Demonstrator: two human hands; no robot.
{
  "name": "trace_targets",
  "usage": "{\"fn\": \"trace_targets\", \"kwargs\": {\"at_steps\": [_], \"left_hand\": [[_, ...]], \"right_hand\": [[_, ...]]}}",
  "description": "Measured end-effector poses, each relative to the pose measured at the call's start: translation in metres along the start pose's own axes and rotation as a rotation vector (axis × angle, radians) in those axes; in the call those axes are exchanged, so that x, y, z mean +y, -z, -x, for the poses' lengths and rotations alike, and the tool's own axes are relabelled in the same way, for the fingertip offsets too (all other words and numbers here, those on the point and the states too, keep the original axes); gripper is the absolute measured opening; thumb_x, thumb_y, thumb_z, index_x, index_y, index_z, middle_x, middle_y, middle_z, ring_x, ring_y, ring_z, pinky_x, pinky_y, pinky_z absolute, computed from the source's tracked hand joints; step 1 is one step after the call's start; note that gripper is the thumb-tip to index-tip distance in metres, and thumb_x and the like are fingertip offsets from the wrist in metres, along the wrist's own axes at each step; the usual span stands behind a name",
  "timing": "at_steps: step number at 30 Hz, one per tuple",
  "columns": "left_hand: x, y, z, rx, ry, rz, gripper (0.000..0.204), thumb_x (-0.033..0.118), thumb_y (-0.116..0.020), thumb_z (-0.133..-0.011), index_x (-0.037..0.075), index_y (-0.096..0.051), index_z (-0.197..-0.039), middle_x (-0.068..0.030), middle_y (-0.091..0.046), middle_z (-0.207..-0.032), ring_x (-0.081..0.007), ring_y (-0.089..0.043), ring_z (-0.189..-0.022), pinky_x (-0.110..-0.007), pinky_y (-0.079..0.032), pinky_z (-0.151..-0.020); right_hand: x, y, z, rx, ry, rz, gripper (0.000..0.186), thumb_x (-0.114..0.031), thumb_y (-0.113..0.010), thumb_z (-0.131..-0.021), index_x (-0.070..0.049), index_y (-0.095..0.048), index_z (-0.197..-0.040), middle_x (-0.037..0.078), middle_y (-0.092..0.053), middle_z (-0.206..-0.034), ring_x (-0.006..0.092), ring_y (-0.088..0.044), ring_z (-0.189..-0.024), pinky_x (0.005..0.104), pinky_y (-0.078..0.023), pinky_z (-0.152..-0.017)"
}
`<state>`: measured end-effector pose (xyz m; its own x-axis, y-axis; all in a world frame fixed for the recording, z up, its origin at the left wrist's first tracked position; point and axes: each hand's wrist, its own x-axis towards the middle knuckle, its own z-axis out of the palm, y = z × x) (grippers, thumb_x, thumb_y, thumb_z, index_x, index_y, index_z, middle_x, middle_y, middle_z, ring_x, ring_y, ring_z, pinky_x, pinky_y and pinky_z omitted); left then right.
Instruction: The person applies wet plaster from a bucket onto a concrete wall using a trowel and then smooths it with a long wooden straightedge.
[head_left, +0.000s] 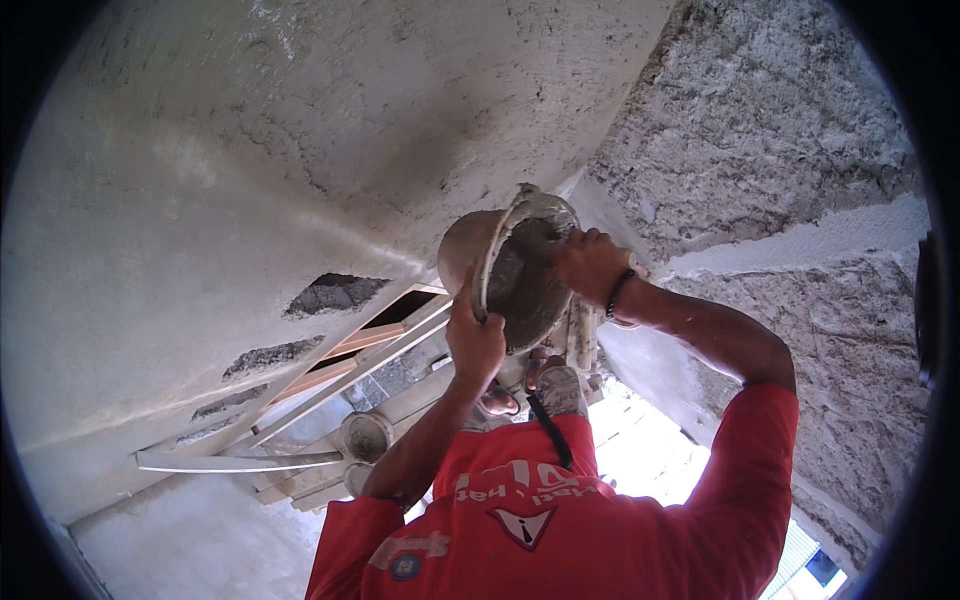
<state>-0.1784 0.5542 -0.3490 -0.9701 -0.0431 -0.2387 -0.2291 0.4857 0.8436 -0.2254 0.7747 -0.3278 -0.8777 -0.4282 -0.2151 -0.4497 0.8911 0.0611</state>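
A mortar bucket (465,250) with a grey-caked rim is held up in front of me, tilted so that its mouth faces me. Wet grey mortar (530,285) coats the inside. My left hand (478,338) is closed on the near left edge, its thumb over the rim. On the opposite side, my right hand (592,265) is curled into a fist at the bucket's right rim, a dark bracelet on the wrist. What lies within its fingers is hidden.
Plastered wall (250,200) rises on the left, rough wall (760,130) on the right. Below are scaffold planks (320,465), my sandalled feet (540,368), another bucket (366,436), a long pale board (235,462) and upright poles (582,335). Slatted openings (350,340) break the left wall.
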Motion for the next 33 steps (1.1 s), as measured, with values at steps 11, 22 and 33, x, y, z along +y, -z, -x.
{"fn": "trace_targets", "kwargs": {"at_steps": [11, 22, 33], "left_hand": [[-0.005, 0.002, 0.022, -0.016, -0.175, -0.088, 0.073, 0.000, -0.053, -0.067, 0.012, -0.041, -0.138, -0.0297, -0.051, -0.121, -0.0446, -0.049, -0.114, -0.046, -0.040, -0.097], [-0.082, 0.008, 0.002, 0.114, 0.289, 0.670, 0.053, -0.005, -0.049, -0.062, -0.002, -0.053, -0.115, -0.0065, -0.060, -0.098, -0.0149, -0.055, -0.085, -0.026, -0.045, -0.078], [-0.117, -0.020, 0.001, 0.214, 0.337, 0.688, 0.051, -0.002, -0.052, -0.062, -0.002, -0.055, -0.113, -0.0067, -0.061, -0.093, -0.0173, -0.056, -0.081, -0.029, -0.046, -0.073]], "right_hand": [[-0.009, -0.124, 0.044, 0.094, 0.062, -0.717, 0.042, -0.028, -0.062, -0.078, -0.011, -0.059, -0.117, 0.020, -0.065, -0.083, 0.0344, -0.064, -0.082, 0.0464, -0.052, -0.073], [0.027, -0.003, 0.039, 0.116, 0.136, -0.746, 0.044, -0.020, -0.075, -0.068, -0.006, -0.059, -0.107, 0.016, -0.064, -0.092, 0.0331, -0.063, -0.084, 0.0406, -0.051, -0.074], [0.097, 0.123, -0.016, -0.363, 0.219, -0.652, 0.029, -0.021, -0.070, -0.079, -0.006, -0.062, -0.102, 0.010, -0.067, -0.085, 0.0231, -0.065, -0.078, 0.0396, -0.053, -0.073]]}}
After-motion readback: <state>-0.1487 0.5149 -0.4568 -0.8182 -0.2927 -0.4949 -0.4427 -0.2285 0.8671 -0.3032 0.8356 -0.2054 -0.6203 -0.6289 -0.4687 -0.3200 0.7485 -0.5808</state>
